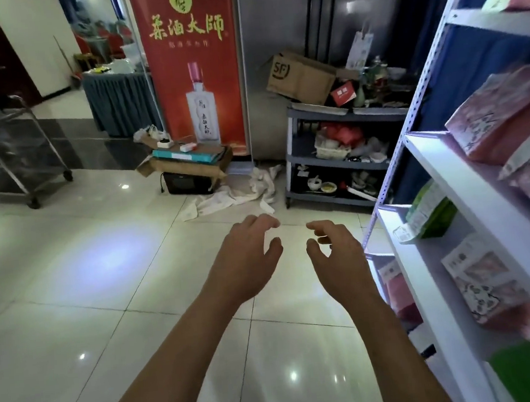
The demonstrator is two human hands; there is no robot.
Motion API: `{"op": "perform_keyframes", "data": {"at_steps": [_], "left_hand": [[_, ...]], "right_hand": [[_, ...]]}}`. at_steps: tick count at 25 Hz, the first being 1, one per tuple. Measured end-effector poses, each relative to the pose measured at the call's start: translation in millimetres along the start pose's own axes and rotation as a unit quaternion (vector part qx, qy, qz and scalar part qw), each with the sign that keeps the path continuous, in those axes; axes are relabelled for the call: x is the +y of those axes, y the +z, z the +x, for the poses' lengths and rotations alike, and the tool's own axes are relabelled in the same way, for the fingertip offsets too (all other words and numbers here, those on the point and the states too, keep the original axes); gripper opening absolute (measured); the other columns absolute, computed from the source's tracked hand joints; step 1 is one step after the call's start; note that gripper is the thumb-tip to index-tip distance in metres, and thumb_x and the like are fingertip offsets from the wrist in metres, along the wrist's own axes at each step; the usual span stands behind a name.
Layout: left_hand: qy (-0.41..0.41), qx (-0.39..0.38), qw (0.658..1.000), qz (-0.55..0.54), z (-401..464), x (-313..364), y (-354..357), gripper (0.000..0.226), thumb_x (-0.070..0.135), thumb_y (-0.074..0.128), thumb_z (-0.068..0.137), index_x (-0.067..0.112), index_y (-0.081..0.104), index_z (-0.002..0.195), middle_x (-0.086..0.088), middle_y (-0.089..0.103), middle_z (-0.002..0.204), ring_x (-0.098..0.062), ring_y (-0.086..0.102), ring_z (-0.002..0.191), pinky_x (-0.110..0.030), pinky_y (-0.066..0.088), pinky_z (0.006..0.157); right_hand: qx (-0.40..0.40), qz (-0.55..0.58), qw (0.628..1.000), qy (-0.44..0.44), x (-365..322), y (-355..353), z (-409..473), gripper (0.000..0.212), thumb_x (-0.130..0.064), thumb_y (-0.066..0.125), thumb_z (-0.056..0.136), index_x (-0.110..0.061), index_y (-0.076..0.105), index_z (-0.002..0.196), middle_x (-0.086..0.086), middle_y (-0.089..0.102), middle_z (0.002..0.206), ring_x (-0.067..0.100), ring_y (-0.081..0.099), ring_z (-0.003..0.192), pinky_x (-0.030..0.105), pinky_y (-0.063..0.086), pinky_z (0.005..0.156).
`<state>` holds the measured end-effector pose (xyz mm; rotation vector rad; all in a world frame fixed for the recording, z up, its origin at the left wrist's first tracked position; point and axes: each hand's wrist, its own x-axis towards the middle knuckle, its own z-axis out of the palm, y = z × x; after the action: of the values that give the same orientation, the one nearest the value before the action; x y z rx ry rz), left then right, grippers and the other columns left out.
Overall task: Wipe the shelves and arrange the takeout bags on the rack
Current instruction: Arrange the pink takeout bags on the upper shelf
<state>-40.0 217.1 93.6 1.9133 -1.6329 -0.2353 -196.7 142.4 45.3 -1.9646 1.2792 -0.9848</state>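
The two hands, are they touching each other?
Apart. The head view shows bare floor tile between the left hand and the right hand; their fingertips come close but do not meet, and neither hand holds anything.

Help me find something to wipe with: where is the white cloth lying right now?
In the head view the white cloth lies crumpled on the tiled floor, centre frame beyond both hands, between the cardboard boxes under the red banner and the grey cart.
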Motion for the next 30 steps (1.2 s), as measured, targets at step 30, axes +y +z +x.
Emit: {"op": "perform_keyframes", "data": {"at_steps": [30], "left_hand": [[0.395,-0.172,0.893,-0.131,435.3,41.0,81.3,0.025,0.031,0.051,0.099,0.032,0.056,0.123,0.014,0.056,0.118,-0.011,0.051,0.111,-0.032,0.044,0.095]], "right_hand": [[0.389,-0.122,0.892,0.196,26.2,-44.7,284.4,0.025,-0.03,0.058,0.098,-0.035,0.059,0.122,-0.015,0.058,0.108,0.0,0.057,0.097,0.024,0.046,0.084]]}}
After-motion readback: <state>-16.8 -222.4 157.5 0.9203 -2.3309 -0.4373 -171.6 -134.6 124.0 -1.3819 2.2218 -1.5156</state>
